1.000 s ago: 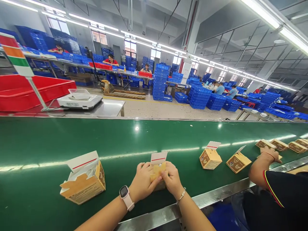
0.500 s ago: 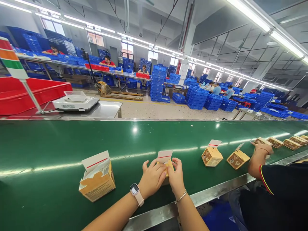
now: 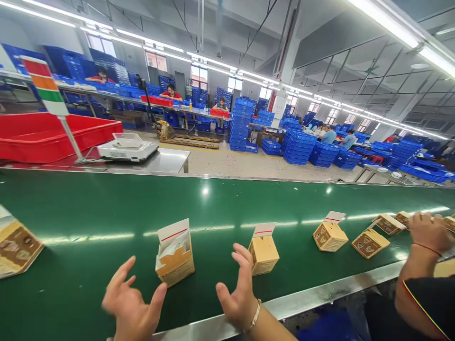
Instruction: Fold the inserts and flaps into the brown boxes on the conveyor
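Note:
My left hand [image 3: 133,303] is over the green conveyor belt [image 3: 88,279], fingers spread and holding nothing. Just beyond it stands a brown carton [image 3: 176,265] with its white, red-striped flap up and a clear plastic bag showing in its open top. My right hand [image 3: 238,289] is also open and bare, thumb and fingers apart. Right behind its fingers sits another carton [image 3: 266,255], its top folded over and a striped flap sticking up at the back. A further carton [image 3: 16,246] is cut off by the left edge of the view.
Two cartons [image 3: 330,237] [image 3: 370,242] with raised flaps sit farther right. A co-worker's hand [image 3: 430,232] reaches over more cartons there. A metal rail [image 3: 284,308] edges the belt. Across it are a white scale [image 3: 128,148], a red bin [image 3: 95,130] and stacked blue crates [image 3: 241,124].
Both my hands have let go of the right-hand carton and drawn left, opening. My view has turned left, bringing another carton in at the left edge. The co-worker's hand has moved right.

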A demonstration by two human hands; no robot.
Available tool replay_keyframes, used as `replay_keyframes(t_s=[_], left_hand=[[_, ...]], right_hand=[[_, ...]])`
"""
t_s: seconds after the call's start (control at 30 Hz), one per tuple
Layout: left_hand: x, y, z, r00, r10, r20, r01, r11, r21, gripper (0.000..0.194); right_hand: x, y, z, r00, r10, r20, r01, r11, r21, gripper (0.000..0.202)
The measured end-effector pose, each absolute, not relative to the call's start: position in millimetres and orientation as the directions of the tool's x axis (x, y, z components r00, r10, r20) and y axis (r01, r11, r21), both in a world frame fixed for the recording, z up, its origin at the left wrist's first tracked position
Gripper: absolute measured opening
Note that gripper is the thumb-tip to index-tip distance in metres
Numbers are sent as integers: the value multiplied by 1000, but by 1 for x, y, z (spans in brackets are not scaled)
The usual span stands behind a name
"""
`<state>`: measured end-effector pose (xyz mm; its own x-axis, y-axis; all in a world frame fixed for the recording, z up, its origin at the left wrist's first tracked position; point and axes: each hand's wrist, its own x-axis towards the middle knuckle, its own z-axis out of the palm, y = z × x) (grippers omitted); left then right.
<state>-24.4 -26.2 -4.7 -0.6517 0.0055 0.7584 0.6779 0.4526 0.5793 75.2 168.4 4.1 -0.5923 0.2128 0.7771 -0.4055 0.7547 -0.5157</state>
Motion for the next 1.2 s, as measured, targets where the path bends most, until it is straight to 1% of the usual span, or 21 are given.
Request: replay_keyframes(t_s=[0.07, 0.13, 0.2, 0.27, 0.33, 0.47, 0.53, 0.57, 0.63, 0.7, 0.73, 0.8, 0.83, 0.9, 0.93, 1.0, 1.03, 1.07, 1.13, 1.17, 1.2], left_hand=[[-40, -30, -9, -666, 161, 729, 687, 514, 513, 59], [-48, -27, -8, -569, 296, 767, 775, 506, 380, 48], [-50, -21, -4, -464, 362, 808, 830, 498, 253, 40], [-50, -16, 1, -426, 400, 811, 837, 514, 186, 39], [-49, -13, 3, -416, 430, 801, 841, 517, 159, 39], [-50, -6, 6, -387, 508, 769, 871, 475, 125, 35], [-53, 0, 9, -414, 556, 721, 879, 449, 159, 34], [-55, 4, 11, -451, 581, 677, 875, 439, 206, 35], [-61, 12, 16, -539, 639, 549, 842, 416, 343, 38], [-65, 21, 19, -586, 689, 426, 796, 391, 463, 44], [-67, 26, 18, -594, 696, 403, 779, 373, 503, 46], [-66, 34, 14, -604, 659, 448, 768, 330, 549, 47], [-64, 38, 11, -613, 619, 492, 766, 312, 562, 45], [-57, 44, 3, -643, 509, 572, 755, 297, 585, 40], [-53, 45, 1, -663, 446, 601, 744, 302, 596, 37], [-45, 46, 0, -662, 306, 684, 747, 348, 567, 32], [-42, 46, 1, -623, 256, 739, 768, 383, 514, 28], [-39, 45, 4, -558, 255, 790, 801, 413, 433, 22], [-38, 44, 10, -404, 378, 833, 875, 424, 232, 16], [-38, 45, 13, -351, 463, 814, 902, 402, 160, 20], [-39, 47, 15, -329, 537, 777, 919, 370, 134, 24]], right_hand=[[51, 167, 13, -709, 49, 703, -458, 727, -512, 61], [27, 166, 18, -788, -64, 612, -461, 720, -518, 72], [8, 166, 20, -854, -82, 513, -414, 704, -577, 79], [-3, 168, 22, -903, -90, 420, -367, 671, -644, 76], [-8, 172, 27, -923, -128, 362, -352, 660, -664, 64], [-10, 186, 43, -924, -250, 289, -381, 670, -637, 36], [-8, 194, 48, -918, -307, 251, -393, 631, -669, 29], [-7, 197, 48, -921, -296, 253, -384, 579, -720, 30], [-4, 200, 43, -941, -168, 294, -338, 427, -839, 31], [0, 199, 35, -945, 60, 321, -291, 291, -911, 29], [3, 197, 30, -933, 170, 318, -270, 257, -928, 31], [6, 191, 20, -894, 338, 294, -221, 237, -946, 33], [8, 188, 16, -874, 403, 272, -197, 218, -956, 29], [10, 180, 8, -836, 506, 215, -153, 162, -975, 23], [11, 176, 5, -817, 547, 182, -134, 127, -983, 26], [13, 169, -1, -772, 625, 120, -109, 56, -992, 29], [14, 166, -3, -747, 658, 96, -105, 26, -994, 30], [14, 164, -5, -723, 686, 78, -106, 2, -994, 31], [13, 162, -9, -680, 731, 59, -119, -31, -992, 34], [12, 162, -10, -663, 747, 53, -127, -41, -991, 36], [11, 163, -11, -649, 759, 49, -133, -50, -990, 36]])
